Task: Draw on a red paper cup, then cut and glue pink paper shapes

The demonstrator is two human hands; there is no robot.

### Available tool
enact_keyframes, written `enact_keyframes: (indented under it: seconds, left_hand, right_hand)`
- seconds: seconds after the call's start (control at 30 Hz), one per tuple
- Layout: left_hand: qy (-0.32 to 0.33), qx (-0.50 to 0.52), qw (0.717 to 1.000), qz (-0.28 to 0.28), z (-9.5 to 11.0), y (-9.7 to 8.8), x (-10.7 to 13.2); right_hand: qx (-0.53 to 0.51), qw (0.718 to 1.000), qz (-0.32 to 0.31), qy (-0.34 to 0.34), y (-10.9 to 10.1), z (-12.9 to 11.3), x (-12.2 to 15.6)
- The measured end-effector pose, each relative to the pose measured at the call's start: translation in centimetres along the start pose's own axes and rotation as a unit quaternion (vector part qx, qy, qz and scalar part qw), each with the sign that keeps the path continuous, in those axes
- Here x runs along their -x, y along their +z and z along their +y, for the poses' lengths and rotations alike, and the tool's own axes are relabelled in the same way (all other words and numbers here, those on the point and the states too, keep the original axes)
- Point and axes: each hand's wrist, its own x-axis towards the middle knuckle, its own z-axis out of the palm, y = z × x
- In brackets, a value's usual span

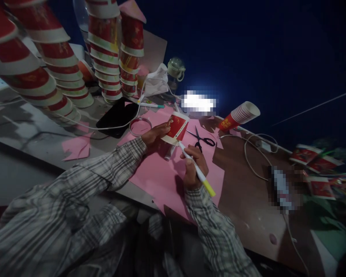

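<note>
My left hand (156, 135) grips a red and white paper cup (177, 126), tilted over a large sheet of pink paper (155, 173). In my right hand (195, 165) is a white marker (198, 173) with a yellow end, its tip touching or very close to the cup's pale rim. Black-handled scissors (201, 139) lie spread on the pink paper just beyond my right hand. A roll of tape (140, 126) sits left of the cup. A small, pale cylindrical thing (170, 152) lies beneath the cup, partly hidden.
Tall stacks of red and white cups (105, 54) stand at the left and back. A black tablet or phone (118, 116) lies near them. Another cup stack (240, 115) leans at the far edge. White cables (246, 154) and a blurred-out device (281, 188) are on the right.
</note>
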Motion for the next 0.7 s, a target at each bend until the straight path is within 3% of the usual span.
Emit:
enact_keyframes:
  seconds: [0.23,0.47,0.7]
  left_hand:
    - [0.013,0.0,1.0,-0.021,-0.13,0.19,0.08]
    - [-0.065,-0.042,0.995,-0.064,-0.08,-0.44,0.45]
    - [-0.058,-0.027,0.997,-0.045,0.0,-0.72,0.32]
  right_hand:
    - [0.003,1.0,0.024,0.004,0.09,0.4,-0.26]
    - [0.019,1.0,0.008,0.02,-0.28,0.38,-0.59]
    - [-0.08,0.996,0.038,0.004,0.05,0.58,-0.59]
